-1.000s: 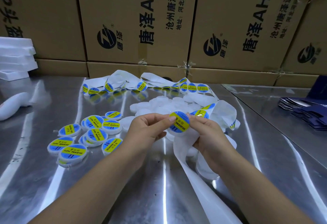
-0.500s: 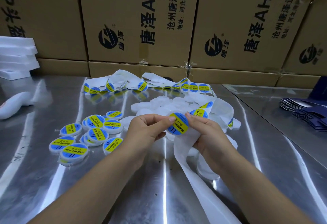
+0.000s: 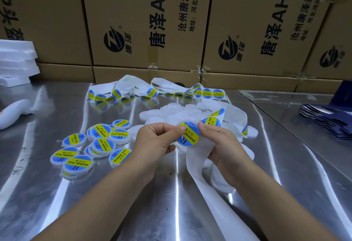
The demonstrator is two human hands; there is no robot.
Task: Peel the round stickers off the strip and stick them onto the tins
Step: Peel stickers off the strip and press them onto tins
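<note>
Between my hands is a round white tin with a blue-and-yellow "SOLDERING" sticker (image 3: 189,136) lying on its face. My left hand (image 3: 154,141) pinches the tin's left edge with thumb and forefinger. My right hand (image 3: 221,145) grips the white backing strip (image 3: 200,183), and its thumb tip touches the sticker's upper right edge. One more sticker (image 3: 211,121) sits on the strip just behind that thumb. Bare white tins (image 3: 171,111) are heaped behind my hands. Several labelled tins (image 3: 101,141) lie to the left.
The strip loops on along the back of the steel table (image 3: 133,202), carrying several stickers (image 3: 207,93). Cardboard boxes (image 3: 144,22) wall off the far edge. White foam sheets (image 3: 15,60) are stacked far left, and dark blue flat cartons (image 3: 327,119) lie at right.
The stickered tin has shifted slightly left and down between my fingers and turned a little. Both hands stay in nearly the same place.
</note>
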